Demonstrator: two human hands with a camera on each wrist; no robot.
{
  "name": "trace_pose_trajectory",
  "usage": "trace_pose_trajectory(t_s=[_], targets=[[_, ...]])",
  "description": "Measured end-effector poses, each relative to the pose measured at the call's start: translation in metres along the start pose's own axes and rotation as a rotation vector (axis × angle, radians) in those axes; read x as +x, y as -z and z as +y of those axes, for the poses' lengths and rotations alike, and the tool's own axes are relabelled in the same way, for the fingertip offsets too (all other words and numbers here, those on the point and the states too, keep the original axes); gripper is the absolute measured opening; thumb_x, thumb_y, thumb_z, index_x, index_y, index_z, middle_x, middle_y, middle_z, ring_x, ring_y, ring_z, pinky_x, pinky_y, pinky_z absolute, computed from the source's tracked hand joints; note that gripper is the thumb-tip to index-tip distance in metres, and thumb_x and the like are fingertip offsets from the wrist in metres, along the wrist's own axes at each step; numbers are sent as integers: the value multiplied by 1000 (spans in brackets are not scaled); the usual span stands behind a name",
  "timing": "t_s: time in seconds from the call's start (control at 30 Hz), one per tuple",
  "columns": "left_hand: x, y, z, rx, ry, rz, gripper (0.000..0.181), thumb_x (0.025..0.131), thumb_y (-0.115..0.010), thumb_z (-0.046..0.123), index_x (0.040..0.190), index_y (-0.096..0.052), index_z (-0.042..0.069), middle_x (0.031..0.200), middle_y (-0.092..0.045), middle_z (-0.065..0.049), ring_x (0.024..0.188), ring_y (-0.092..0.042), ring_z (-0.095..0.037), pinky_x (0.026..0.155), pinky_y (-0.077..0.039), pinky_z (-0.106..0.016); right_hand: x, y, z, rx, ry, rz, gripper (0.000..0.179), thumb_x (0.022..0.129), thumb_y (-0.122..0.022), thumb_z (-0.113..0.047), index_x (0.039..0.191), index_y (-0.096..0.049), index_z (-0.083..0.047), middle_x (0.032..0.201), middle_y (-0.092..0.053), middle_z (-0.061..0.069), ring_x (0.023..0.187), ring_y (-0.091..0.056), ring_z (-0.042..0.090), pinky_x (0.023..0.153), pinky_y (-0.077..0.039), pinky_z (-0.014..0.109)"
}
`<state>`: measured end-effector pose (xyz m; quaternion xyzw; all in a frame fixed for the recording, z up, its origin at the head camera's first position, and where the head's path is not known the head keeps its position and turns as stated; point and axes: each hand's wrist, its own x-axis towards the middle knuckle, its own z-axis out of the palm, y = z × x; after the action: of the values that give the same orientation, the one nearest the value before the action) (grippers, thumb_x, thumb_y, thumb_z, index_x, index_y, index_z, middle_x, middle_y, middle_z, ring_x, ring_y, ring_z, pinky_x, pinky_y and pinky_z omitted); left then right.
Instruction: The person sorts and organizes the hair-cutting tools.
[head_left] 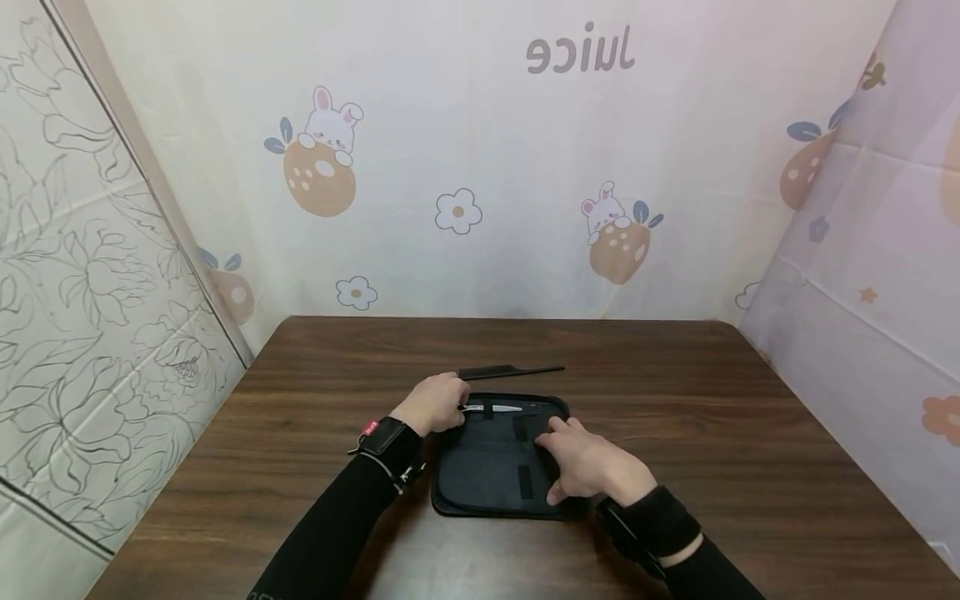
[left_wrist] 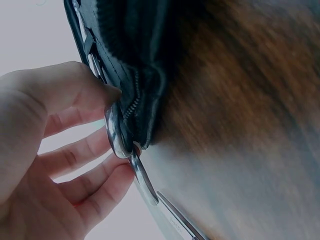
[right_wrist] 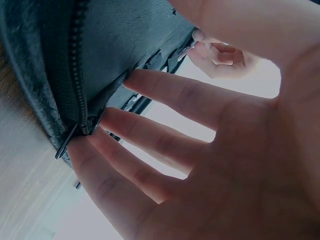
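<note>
A black zip case point(head_left: 480, 479) lies spread on the table, with elastic loops on its lining. My left hand point(head_left: 437, 402) is at its far left corner, thumb and fingers pinching the silver ring handle of scissors point(left_wrist: 114, 132). In the head view their slim silver part runs right from the hand, under a loop. Below that ring, a second silver shank and printed blade point(left_wrist: 175, 220) show in the left wrist view. My right hand point(head_left: 588, 461) is over the case's right side, its fairly straight fingers point(right_wrist: 160, 95) touching the lining edge beside the zip.
A black tail comb point(head_left: 495, 372) lies on the brown wooden table point(head_left: 675, 375) just beyond the case. A printed curtain point(head_left: 465, 150) hangs behind the table, and a flower-patterned panel point(head_left: 90, 275) stands at the left.
</note>
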<state>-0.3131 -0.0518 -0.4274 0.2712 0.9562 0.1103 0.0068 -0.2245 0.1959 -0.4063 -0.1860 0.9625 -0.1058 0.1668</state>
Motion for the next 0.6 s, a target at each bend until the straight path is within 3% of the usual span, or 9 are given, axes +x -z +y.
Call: trace_pose_trajectory(t_s=[0.6], targets=[[1, -1, 5, 35, -17, 14, 11, 90, -70, 2, 98, -75, 9, 96, -64, -6, 89, -59, -21, 85, -51, -38, -1, 0, 0, -4, 1, 0, 71, 72, -95, -22, 133, -64, -4, 120, -53, 6, 108, -46, 25, 86, -50, 45]])
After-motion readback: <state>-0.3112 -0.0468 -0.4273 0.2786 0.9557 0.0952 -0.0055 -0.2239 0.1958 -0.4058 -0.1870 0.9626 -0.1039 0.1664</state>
